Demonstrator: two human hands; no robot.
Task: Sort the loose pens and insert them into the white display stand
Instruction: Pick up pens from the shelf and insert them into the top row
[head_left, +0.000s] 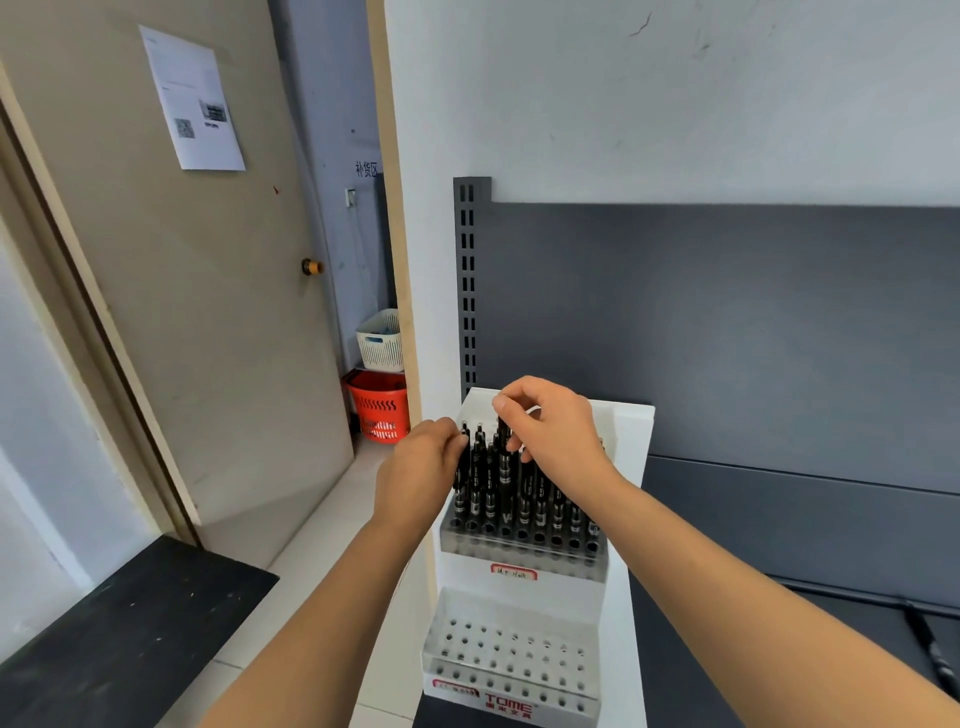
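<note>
Empty holes fill the lower tier (506, 660) of the white display stand (631, 447). At twelve o'clock, a black pen (505, 467) is pinched upright by the right hand (553, 426), probably for seating; neighbouring pens (475, 483) are steadied by the curled left hand (421, 467).

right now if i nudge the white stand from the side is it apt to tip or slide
The stand is probably somewhat top-heavy: black pens fill only its upper tier, while the lower tier sits empty. It looks like thin light plastic on a smooth dark shelf, so a low push would likely slide it. A push high up may tip it.
</note>
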